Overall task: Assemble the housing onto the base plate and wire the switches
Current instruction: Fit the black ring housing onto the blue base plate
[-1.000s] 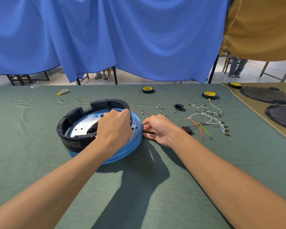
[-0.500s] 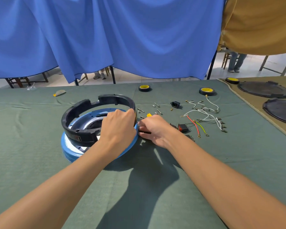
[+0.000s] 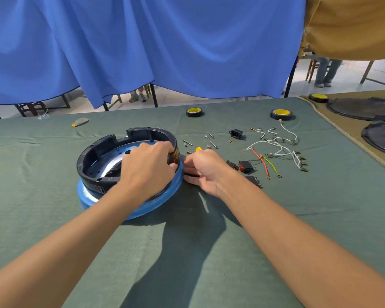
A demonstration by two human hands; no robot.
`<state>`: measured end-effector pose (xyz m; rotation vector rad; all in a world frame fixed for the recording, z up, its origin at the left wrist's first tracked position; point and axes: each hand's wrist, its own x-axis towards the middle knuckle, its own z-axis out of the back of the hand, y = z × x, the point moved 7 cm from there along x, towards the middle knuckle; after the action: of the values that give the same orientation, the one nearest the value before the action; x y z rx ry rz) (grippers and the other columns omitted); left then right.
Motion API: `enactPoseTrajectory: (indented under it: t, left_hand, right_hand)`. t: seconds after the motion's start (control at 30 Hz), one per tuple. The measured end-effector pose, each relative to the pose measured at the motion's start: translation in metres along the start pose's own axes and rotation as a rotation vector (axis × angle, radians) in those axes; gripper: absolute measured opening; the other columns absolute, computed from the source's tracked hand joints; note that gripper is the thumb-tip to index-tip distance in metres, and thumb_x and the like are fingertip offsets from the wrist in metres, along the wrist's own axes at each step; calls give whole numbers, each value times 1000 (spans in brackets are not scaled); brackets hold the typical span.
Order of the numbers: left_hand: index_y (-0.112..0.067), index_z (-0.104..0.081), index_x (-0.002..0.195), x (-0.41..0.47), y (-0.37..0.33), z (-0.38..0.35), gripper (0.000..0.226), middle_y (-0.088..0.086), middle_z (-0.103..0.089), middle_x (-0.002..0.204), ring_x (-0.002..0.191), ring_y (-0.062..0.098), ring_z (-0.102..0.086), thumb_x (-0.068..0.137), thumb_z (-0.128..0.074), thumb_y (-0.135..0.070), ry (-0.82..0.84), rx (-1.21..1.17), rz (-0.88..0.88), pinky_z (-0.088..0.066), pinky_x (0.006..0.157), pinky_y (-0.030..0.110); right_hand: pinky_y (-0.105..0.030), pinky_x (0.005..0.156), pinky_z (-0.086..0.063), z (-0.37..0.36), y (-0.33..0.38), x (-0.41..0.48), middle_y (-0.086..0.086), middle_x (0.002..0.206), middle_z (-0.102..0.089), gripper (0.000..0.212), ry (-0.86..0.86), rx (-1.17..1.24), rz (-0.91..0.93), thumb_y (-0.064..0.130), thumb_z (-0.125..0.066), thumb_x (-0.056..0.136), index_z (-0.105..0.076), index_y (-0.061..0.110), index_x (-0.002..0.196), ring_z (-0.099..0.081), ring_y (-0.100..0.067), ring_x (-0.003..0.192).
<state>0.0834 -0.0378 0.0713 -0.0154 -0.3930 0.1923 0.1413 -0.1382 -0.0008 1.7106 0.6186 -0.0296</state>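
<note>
Cloth (image 3: 53, 218) of dull green lies under everything, blue curtain (image 3: 187, 52) behind. Black housing (image 3: 88, 158) lies open side up on the blue base plate (image 3: 156, 204) at 9 o'clock of centre (a ring, notch toward 12). Left hand (image 3: 147, 170) curls over its 3 o'clock wall; right hand (image 3: 207, 170) pinches a thin dark piece (image 3: 190, 175) beside it.

A green-clothed table (image 3: 42, 185) bears the base plate (image 3: 89, 197), tape rolls (image 3: 194, 112), screws (image 3: 210, 134), wires (image 3: 260, 161) and switches (image 3: 245, 166).
</note>
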Motion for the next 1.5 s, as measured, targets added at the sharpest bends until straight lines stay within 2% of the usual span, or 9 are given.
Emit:
enactPoseTrajectory:
  t: [0.17,0.27,0.4,0.63,0.73,0.83,1.03,1.33,1.5]
  left_hand:
    - [-55,-43,128,-2,21,0,58,-6,-67,121,110,29,-58,76,-67,-64,173,-88,-36,-36,74,35]
    - [-53,-30,132,-7,21,-9,75,0,-67,115,101,26,-60,69,-64,-76,286,-102,-81,-42,71,34]
    - [-42,-16,134,-14,15,-13,92,-6,-51,69,74,27,-54,66,-66,-77,333,15,-136,-36,59,35]
    - [-34,-14,131,-17,7,-15,78,1,-45,67,74,34,-54,76,-66,-52,297,30,-54,-36,61,35]
    - [-32,-19,128,-18,5,-12,73,2,-46,68,72,34,-53,75,-67,-49,270,57,-48,-35,57,34]
    - [-28,-22,120,-17,4,-10,67,3,-45,68,60,25,-47,75,-68,-48,253,80,-25,-29,49,31]
    - [-26,-20,118,-16,3,-13,69,1,-41,66,56,23,-43,76,-70,-49,223,75,22,-25,45,29]
    - [-24,-24,120,-15,-2,-13,71,4,-46,68,56,26,-44,72,-72,-46,182,78,73,-23,46,29]
    - [-21,-27,116,-16,-6,-13,65,3,-41,66,53,24,-36,75,-72,-42,140,81,100,-21,46,30]
  right_hand:
    - [-41,92,-53,2,0,0,-16,127,-57,54,4,-18,14,-3,-48,89,-39,6,141,-57,-27,116]
    - [-41,92,-53,1,-1,1,-14,129,-57,63,-3,-30,20,-4,-49,87,-31,6,147,-57,-26,116]
    - [-40,93,-53,0,-2,-1,-13,133,-53,57,-25,-52,33,-4,-51,87,-39,6,142,-57,-24,115]
    - [-36,85,-50,-6,-2,-15,-18,108,-61,17,-37,-70,10,-4,-48,86,-56,5,97,-61,-26,101]
    - [-38,83,-50,-9,-2,-16,-13,99,-56,18,-37,-89,29,-4,-48,86,-54,8,99,-55,-23,88]
    - [-46,96,-50,-10,-4,-13,0,96,-44,29,-82,-166,69,-2,-54,82,-57,0,111,-59,-26,98]
    - [-39,88,-49,-13,-6,-11,-18,111,-62,31,-68,-156,63,0,-55,79,-58,-2,110,-58,-27,97]
    - [-52,100,-47,-14,-8,-9,-16,113,-64,43,-61,-196,42,2,-53,76,-59,-3,118,-58,-30,109]
    - [-42,80,-46,-15,-6,-11,-13,87,-57,25,-40,-169,69,2,-52,78,-60,-3,101,-50,-26,85]
